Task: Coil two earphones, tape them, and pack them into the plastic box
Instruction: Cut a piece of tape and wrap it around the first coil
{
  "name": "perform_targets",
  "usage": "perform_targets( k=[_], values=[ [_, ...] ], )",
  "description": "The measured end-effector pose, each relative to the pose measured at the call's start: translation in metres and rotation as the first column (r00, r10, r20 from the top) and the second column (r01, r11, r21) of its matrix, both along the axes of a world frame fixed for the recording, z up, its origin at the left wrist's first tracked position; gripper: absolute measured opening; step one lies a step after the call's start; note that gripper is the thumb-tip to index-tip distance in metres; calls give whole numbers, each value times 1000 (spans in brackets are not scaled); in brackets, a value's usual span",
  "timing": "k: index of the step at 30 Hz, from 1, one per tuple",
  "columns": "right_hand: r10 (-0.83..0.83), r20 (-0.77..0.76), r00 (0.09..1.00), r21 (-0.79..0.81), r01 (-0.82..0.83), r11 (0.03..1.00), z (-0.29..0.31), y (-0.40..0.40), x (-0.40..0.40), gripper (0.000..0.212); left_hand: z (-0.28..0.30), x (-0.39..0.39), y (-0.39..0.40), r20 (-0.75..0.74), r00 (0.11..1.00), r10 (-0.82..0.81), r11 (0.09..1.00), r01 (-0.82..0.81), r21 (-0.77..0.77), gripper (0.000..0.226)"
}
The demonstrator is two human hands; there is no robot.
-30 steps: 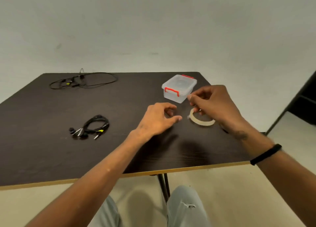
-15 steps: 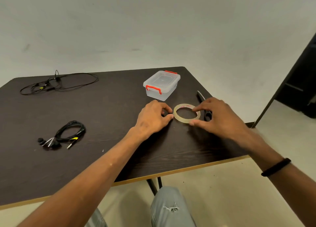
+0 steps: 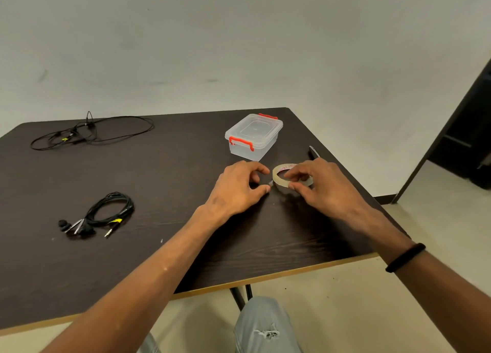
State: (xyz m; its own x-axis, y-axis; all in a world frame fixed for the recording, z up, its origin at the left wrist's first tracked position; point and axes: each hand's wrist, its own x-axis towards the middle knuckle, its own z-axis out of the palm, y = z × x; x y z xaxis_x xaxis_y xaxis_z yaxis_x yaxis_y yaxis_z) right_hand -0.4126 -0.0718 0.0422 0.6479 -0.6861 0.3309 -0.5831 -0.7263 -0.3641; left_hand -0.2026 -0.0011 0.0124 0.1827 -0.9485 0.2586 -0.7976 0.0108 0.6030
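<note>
A: Head view. Dark wood-grain desk [image 3: 164,182], pale edge toward the person. Right hand [image 3: 322,186] grips the tape roll [image 3: 282,179]: thumb on the near outer rim, fingers curled over the top into the ring. The roll is tilted, near edge lifted off the desk.

B: Left hand?

A: Left hand [image 3: 239,189] sits just left of the roll, fingers curled, thumb and index tip close together at the roll's left edge. A small pale bit shows between them, probably the tape end. Too small to say whether it is pinched, so I cannot tell its grip.

B: The earphones?

A: 2 sets. Coiled earphone [image 3: 106,215] lies on the left part of the desk, well apart from both hands: cable in a tight loop, buds and plug sticking out toward the near left, a yellow-green mark on the cable. Loose earphone [image 3: 90,133] lies at the far left corner, cable sprawled in wide loops.

B: Box?

A: Clear plastic box [image 3: 253,137] with red latches [image 3: 241,142], lid on, stands beyond the hands toward the far right of the desk, near the left hand but not touching.

B: Anything else?

A: Thin dark pen-like object [image 3: 314,152], just past the right hand near the desk's right edge; partly hidden. Black band [image 3: 405,257] on the right wrist. Light grey trouser knee [image 3: 265,326] below the desk edge, a small tear in the fabric.
</note>
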Motion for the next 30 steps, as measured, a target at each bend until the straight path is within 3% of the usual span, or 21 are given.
perform_targets(
  k=[5, 11, 15, 21, 30],
  values=[
    [34, 16, 999, -77, -33, 996, -1, 1, 2, 25, -1, -8, 0, 32, 997, 65, 998, -64, -28, 50],
    [58, -58, 997, -189, -68, 980, 0, 0, 3, 22, -2, -16, -6, 37, 993, 116, 993, -114, -43, 46],
    [16, -5, 1000, -203, -16, 979, 11, 0, 0, 21, -5, -18, -6, -27, 995, 100, 982, -103, -159, 49],
    [32, 77, 997, -146, -21, 989, 18, 1, 2, 21, -1, -17, -5, -145, 986, 78, 942, -120, -313, 34],
    [38, 97, 995, -115, -26, 993, 12, 10, 11, 22, 2, -8, 11, -280, 960, 33, 965, -104, -242, 15]
  ],
)
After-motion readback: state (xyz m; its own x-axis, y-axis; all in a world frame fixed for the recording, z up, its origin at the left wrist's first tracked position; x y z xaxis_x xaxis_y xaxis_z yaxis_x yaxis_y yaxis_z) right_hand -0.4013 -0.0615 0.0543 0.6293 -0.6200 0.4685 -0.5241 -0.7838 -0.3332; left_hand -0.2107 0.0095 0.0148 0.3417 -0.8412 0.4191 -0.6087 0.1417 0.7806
